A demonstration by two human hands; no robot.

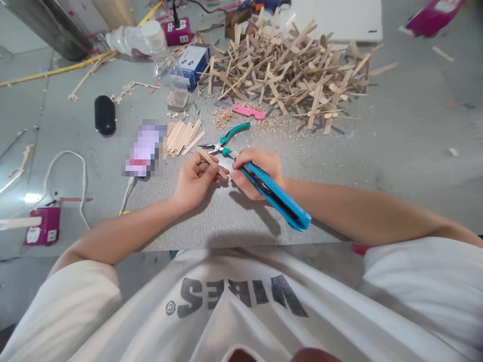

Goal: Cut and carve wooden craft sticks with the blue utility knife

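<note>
My left hand (194, 178) pinches a flat wooden stick (211, 162) that lies slanted over the grey table. My right hand (256, 171) is wrapped round a blue utility knife (277, 196), its metal blade (226, 163) resting against the stick. Teal-handled pliers (226, 140) lie on the table just beyond both hands. A small row of loose sticks (183, 137) sits to the left of the pliers.
A big heap of glued stick pieces (287, 70) fills the far middle. In front of it lie a pink knife (248, 111) and sawdust. A phone (143, 151) on a cable, black case (104, 114), plastic bottle (160, 50) and blue box (193, 63) stand left.
</note>
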